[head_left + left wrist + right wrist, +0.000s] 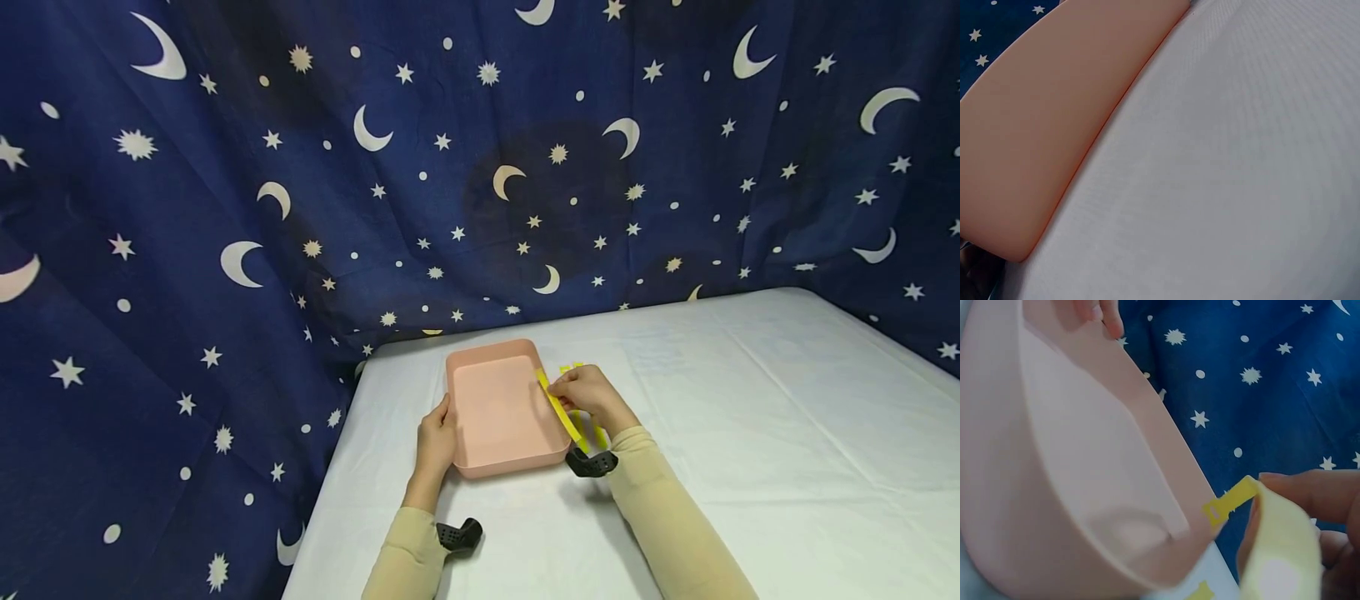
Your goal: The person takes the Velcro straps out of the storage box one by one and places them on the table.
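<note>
A shallow pink tray [491, 417] with rounded corners lies on the white-covered table. At its left side my left hand [436, 442] grips the rim; in the right wrist view its fingertips [1112, 319] show at the far rim. My right hand [594, 397] pinches a yellow strip [567, 419] at the tray's right edge. In the right wrist view this strip [1280, 544] bends over, and its slotted tab end overlaps the tray's rim. More yellow strips [601, 437] lie on the table beside the tray, partly hidden beneath my right hand.
The white tablecloth [765, 433] stretches off to the right, with crease lines in it. Behind and to the left of the table hangs a dark blue curtain [435, 200] with moons and stars. Each wrist wears a black mount [592, 463]. The tray's outer wall [1054, 112] fills the left wrist view's upper left.
</note>
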`<act>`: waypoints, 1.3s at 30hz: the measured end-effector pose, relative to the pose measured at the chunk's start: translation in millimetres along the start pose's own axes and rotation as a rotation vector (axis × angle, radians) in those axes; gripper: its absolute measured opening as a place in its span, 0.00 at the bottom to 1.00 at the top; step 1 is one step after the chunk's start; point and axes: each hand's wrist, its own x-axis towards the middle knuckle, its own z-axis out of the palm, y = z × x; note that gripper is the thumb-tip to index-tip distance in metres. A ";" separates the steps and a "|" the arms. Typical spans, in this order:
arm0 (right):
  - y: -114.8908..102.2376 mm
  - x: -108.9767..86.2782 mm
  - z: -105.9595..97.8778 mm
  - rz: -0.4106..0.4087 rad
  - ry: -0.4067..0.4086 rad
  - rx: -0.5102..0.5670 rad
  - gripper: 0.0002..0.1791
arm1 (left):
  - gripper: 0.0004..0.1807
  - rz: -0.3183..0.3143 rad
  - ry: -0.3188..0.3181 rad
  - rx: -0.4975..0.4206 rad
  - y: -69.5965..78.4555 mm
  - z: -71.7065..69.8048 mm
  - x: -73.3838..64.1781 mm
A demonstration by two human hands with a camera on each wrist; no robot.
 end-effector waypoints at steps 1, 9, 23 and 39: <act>0.4 -0.1 -1.9 0.002 0.002 -0.002 0.08 | 0.23 0.006 0.001 0.002 0.0 0.2 -0.1; 1.2 -1.4 -11.3 0.022 0.002 0.014 0.07 | 0.24 -0.010 -0.015 -0.011 0.6 0.2 -1.4; 1.8 -0.7 -14.7 0.038 0.007 0.009 0.07 | 0.23 0.003 -0.009 0.016 1.6 -0.2 -2.1; 3.1 -2.7 -21.1 0.017 -0.002 0.035 0.08 | 0.23 0.005 -0.003 0.032 0.8 0.2 -1.3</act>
